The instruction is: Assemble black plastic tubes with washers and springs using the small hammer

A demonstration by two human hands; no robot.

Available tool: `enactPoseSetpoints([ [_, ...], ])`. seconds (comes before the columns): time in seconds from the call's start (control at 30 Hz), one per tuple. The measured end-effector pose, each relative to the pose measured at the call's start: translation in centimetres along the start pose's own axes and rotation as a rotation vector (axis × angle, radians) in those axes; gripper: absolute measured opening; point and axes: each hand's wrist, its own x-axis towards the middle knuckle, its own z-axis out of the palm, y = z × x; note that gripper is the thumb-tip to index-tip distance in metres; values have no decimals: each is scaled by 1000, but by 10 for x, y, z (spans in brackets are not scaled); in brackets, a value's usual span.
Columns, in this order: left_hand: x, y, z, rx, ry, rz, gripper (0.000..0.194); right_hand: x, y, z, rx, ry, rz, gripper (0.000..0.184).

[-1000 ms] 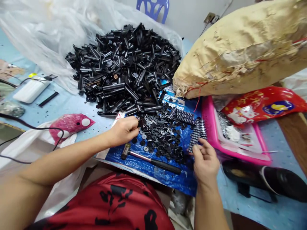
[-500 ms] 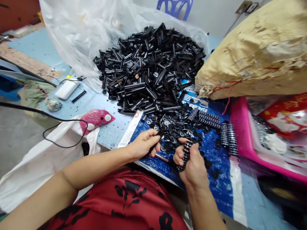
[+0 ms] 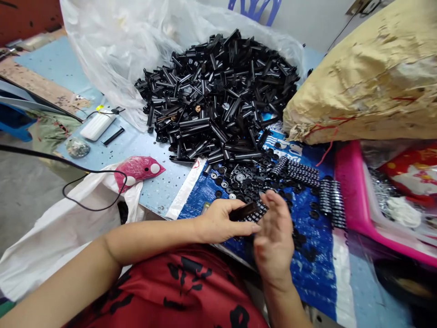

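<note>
My left hand [image 3: 221, 222] grips a dark black plastic tube [image 3: 243, 211] between thumb and fingers. Against that tube lies a stack of black discs with white marks [image 3: 258, 212], partly covered by the fingers; which hand bears it I cannot tell. My right hand [image 3: 274, 241] is close to its right end, fingers stretched upward and somewhat blurred. Beneath and beyond both hands, loose black discs [image 3: 241, 177] are scattered over a blue plastic sheet [image 3: 314, 273]. Further stacked discs [image 3: 303, 173] lie in rows at the sheet's right side.
A large heap of black tubes [image 3: 218, 100] spills from a clear plastic bag [image 3: 112, 54] at the back. A tan sack [image 3: 368, 91] leans at right above a pink bin [image 3: 351, 182]. At left are a pink packet [image 3: 139, 171], a white device [image 3: 98, 126] and a black cable [image 3: 92, 171].
My left hand has moved right toward my right hand. The right hand has loosened from its grip on the disc stack, which now sits between the hands. The view has shifted slightly.
</note>
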Motion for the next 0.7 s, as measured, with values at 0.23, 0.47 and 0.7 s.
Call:
enactPoseSetpoints([
  [0.23,-8,1,-9,-10,-11,-61,46,-2,0,-26,-722,-168,-667,113],
  [0.47,-8,-1,5,-77,159,8,59,-8,-9,-12,-748,-128,-756,112],
  [0.7,-11,1,-5,-425,5,-229,66,-8,-3,-13,-783,-142,-771,113],
])
